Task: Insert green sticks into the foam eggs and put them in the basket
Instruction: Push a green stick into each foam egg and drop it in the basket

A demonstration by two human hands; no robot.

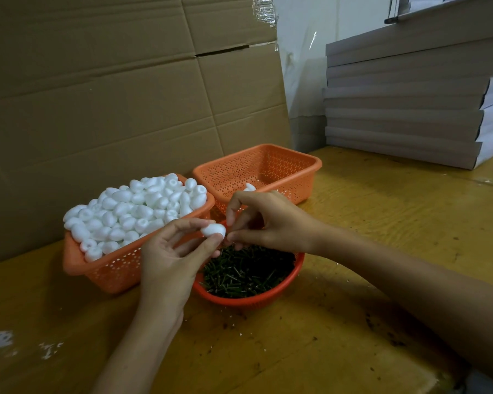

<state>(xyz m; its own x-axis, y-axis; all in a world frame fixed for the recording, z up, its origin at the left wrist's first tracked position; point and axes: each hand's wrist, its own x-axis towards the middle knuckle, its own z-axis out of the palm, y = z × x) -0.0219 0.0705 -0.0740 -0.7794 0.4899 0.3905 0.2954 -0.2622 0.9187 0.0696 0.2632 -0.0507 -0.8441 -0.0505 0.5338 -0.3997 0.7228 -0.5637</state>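
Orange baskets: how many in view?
3. A rectangular basket heaped with foam eggs at left; a second rectangular basket behind it to the right, nearly empty; a round basket of green sticks nearest the camera. No others show.

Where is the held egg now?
Head view, centre: egg pinched in the left hand, over the far rim of the stick bowl, right of the full basket.

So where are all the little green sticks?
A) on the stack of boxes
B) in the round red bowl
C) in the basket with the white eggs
B: the green sticks lie heaped in the round red bowl; the orange basket beside it holds only white foam eggs.
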